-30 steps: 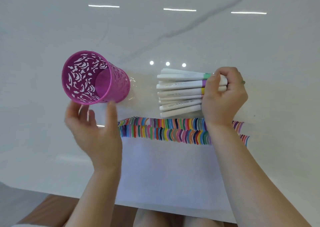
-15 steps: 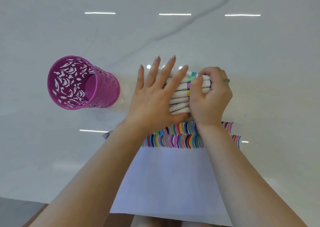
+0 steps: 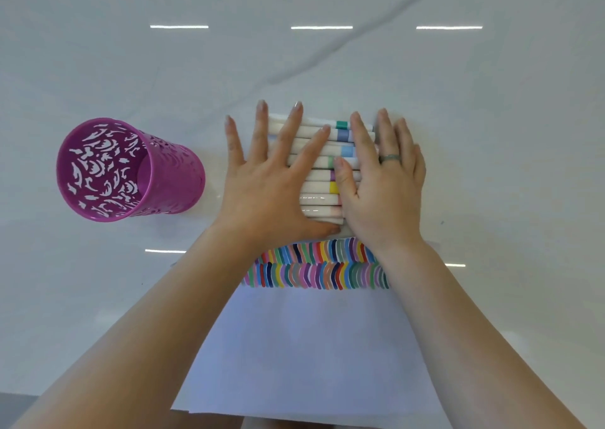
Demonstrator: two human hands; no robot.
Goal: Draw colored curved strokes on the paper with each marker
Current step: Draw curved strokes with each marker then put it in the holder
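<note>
- White-barrelled markers (image 3: 319, 170) lie side by side in a flat row on the table (image 3: 491, 134), just beyond the top edge of the paper (image 3: 304, 347).
- A second ago the right hand (image 3: 383, 186) was curled round the cap ends of the bundle. Now its fingers are straight and pressing down on the row.
- The left hand (image 3: 265, 186), which was over by the purple cup (image 3: 131, 170), now lies flat across the barrels with its fingers spread, gripping nothing.
- Two bands of coloured curved strokes (image 3: 314, 265) already run across the paper. No marker is uncapped or held for drawing, so the drawing looks finished and the hands seem to be tidying the set.
- Both palms cover the markers' ends, so they cannot be counted, and several cap colours are hidden.
- The forearms cover both ends of the stroke bands.
- The cup looks empty, though its near wall blocks part of the floor.
</note>
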